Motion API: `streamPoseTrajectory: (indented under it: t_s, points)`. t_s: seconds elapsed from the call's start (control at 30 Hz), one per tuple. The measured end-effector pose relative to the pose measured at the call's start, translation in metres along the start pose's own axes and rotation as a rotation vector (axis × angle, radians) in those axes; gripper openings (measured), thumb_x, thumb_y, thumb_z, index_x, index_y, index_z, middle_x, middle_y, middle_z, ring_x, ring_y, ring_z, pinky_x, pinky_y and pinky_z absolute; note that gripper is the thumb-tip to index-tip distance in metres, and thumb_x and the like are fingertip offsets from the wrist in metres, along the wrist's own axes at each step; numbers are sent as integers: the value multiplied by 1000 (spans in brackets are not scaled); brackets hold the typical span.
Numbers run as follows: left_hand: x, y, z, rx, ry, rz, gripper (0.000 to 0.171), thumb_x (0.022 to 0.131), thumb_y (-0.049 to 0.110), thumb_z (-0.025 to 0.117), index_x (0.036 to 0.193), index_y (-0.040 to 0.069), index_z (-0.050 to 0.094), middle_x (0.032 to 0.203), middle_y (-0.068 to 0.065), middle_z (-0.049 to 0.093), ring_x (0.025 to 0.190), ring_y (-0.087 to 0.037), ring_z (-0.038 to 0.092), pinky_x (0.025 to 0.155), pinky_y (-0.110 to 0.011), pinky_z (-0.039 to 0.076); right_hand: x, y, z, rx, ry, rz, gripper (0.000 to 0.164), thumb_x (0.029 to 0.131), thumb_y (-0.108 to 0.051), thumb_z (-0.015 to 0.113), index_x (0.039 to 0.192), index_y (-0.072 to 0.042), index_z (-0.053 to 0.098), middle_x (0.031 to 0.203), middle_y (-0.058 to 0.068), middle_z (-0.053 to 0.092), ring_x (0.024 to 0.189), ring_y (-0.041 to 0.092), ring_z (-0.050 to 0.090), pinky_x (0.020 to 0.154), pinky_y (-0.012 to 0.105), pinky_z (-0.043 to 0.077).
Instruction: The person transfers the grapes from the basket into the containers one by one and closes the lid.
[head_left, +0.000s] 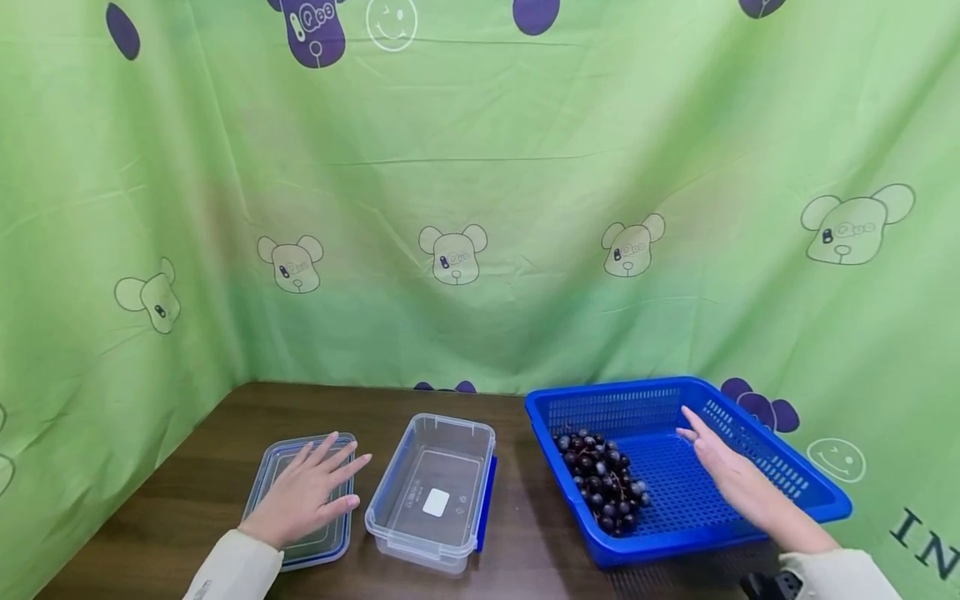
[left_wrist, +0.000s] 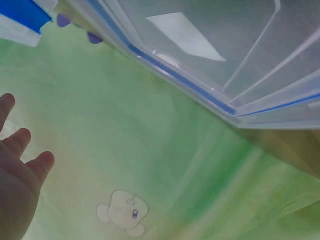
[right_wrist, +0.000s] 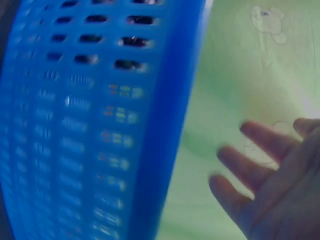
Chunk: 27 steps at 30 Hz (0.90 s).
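Observation:
My left hand (head_left: 303,492) is held with fingers spread over a clear lid (head_left: 335,533) with a blue seal; whether it touches the lid I cannot tell. Right of the lid is a clear plastic box (head_left: 450,462) with a white label (head_left: 436,502) and a blue clip (head_left: 487,504) along its right side. My right hand (head_left: 738,479), fingers extended, is over the right part of a blue perforated basket (head_left: 667,467). A bunch of dark grapes (head_left: 603,483) lies along the basket's left side. Neither hand holds anything.
All these things stand on a dark wooden table (head_left: 202,475). A green printed curtain (head_left: 480,167) hangs behind and at both sides. The basket's right end reaches close to the curtain.

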<state>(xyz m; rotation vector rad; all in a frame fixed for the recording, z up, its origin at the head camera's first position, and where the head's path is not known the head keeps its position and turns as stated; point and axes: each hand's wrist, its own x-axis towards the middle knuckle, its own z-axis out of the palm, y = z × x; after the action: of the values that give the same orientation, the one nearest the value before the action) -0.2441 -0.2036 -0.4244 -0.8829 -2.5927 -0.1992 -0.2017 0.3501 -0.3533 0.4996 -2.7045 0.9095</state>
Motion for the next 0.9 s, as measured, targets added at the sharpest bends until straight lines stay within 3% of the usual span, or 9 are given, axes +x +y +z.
streamPoseTrajectory:
  t_s: [0.13,0.23,0.43,0.67,0.9]
  points:
    - [8,1,4,18,-28,32,57,92,51,51,137,16,55,139,-13,52,134,-39,36,102,-61,33,9,2,-4,170,-128,70,58,105,-30,3,147,9,-8,134,46,33,111,61,46,86,72,37]
    - [12,2,6,73,-30,88,60,92,57,46,136,17,56,140,-13,51,134,-38,37,102,-60,34,15,4,-8,217,-132,132,60,104,-33,-1,147,8,-10,134,44,34,107,53,55,89,67,39]
    - [19,4,6,49,-48,130,59,93,55,48,136,16,56,141,-12,50,134,-39,35,102,-61,32,31,10,-15,257,-149,220,66,103,-42,0,149,5,-8,137,41,36,104,45,61,93,63,39]
    - [30,2,9,-10,-128,135,58,94,52,46,138,15,54,142,-10,49,136,-39,32,105,-61,28,42,22,-14,381,-325,314,80,99,-52,0,147,12,6,136,40,39,108,43,59,95,62,39]
    - [39,1,12,-20,-162,139,53,96,47,46,138,15,54,141,-9,50,137,-38,32,106,-61,28,43,23,-26,455,-445,472,78,102,-51,19,147,11,7,127,30,51,101,37,62,85,54,49]
